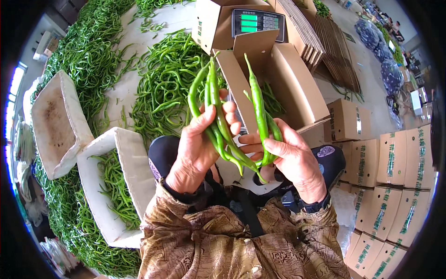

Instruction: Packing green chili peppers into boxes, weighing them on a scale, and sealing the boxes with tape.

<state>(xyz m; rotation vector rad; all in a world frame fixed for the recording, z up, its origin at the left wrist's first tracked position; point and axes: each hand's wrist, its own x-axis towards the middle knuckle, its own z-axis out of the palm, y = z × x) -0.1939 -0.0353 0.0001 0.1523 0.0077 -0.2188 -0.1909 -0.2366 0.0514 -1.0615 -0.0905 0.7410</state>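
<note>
1. The left hand (pixel 197 144) is curled around several long green peppers (pixel 215 102), thumb across them; they stand nearly upright, and their lower ends slant toward the other hand.
2. The right hand (pixel 295 151) grips a smaller bunch of green peppers (pixel 259 104) between thumb and fingers, one tip pointing up. The two bunches come together at their lower ends — whether they touch there, I cannot tell.
3. Just beyond the right hand stands an open-topped cardboard carton (pixel 293 79), with more peppers (pixel 274 100) lying inside it.
4. Behind the carton, a scale display (pixel 258 22) shows lit green panels.
5. Beyond the left hand, a loose pile of peppers (pixel 162 76) lies on the pale floor (pixel 121 76).
6. Farther left, a white foam box (pixel 131 160) holds peppers; a second foam box (pixel 58 111) with a stained inside adjoins it, and a long heap of peppers (pixel 83 58) surrounds both.
7. At far right — stacked cartons (pixel 383 209).
</note>
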